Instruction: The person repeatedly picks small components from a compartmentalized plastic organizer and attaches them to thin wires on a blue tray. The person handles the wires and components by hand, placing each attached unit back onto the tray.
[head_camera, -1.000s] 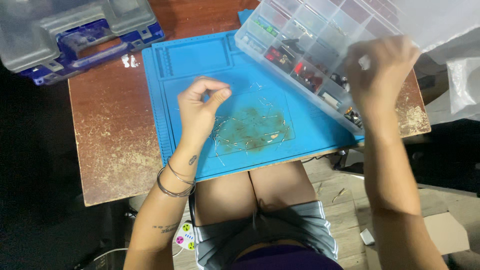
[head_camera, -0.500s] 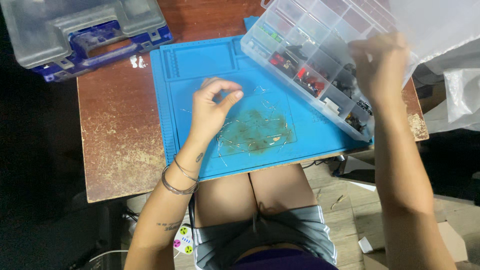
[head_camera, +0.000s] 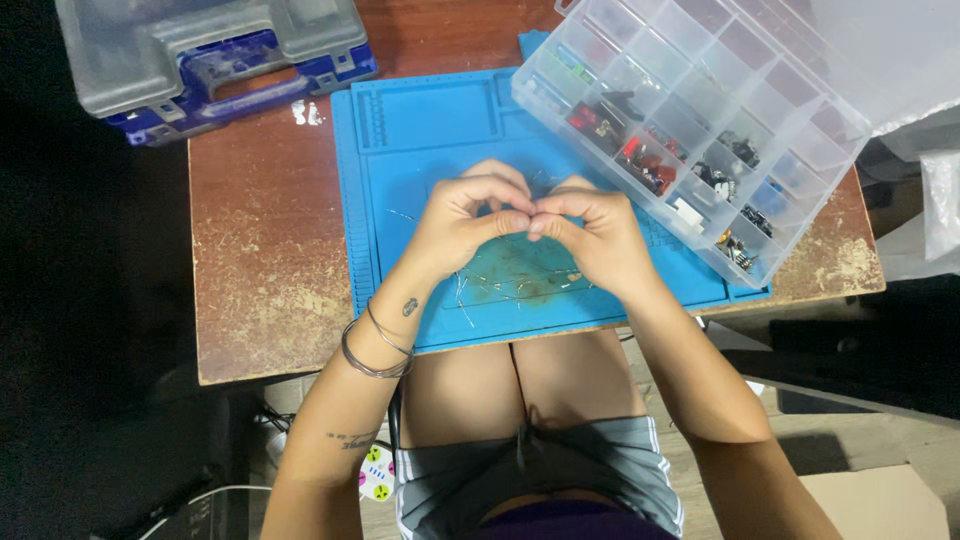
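**A:** Where does the work sit at this moment?

**B:** Both hands meet over the middle of the blue silicone mat (head_camera: 420, 140). The left hand (head_camera: 462, 222) and the right hand (head_camera: 592, 232) are curled, with thumb and forefinger tips pressed together where the two hands touch. They seem to pinch one small part between them, but the part itself is too small to make out.

**A:** So the grip is closed?

**B:** Nearly fully. The fingertips are pinched tight, leaving no visible gap, and the other fingers are folded in. Whatever they hold is hidden by the fingers.

**A:** How would such a piece handle?

**B:** Judging by the thin wire-legged components (head_camera: 520, 282) scattered on the mat just below the hands, it is very light, with fine metal leads that bend easily and a tiny body that slips away readily. A firm squeeze on the leads would likely kink them. The body, or a lead close to the body, looks like the safer place to hold.

**A:** What else lies around?

**B:** A clear compartment box (head_camera: 690, 130) rests tilted on the mat's far right corner, lid open, with small parts in several cells. A grey and blue tool case (head_camera: 215, 62) sits at the far left of the worn brown table (head_camera: 265, 270), well apart from the hands.
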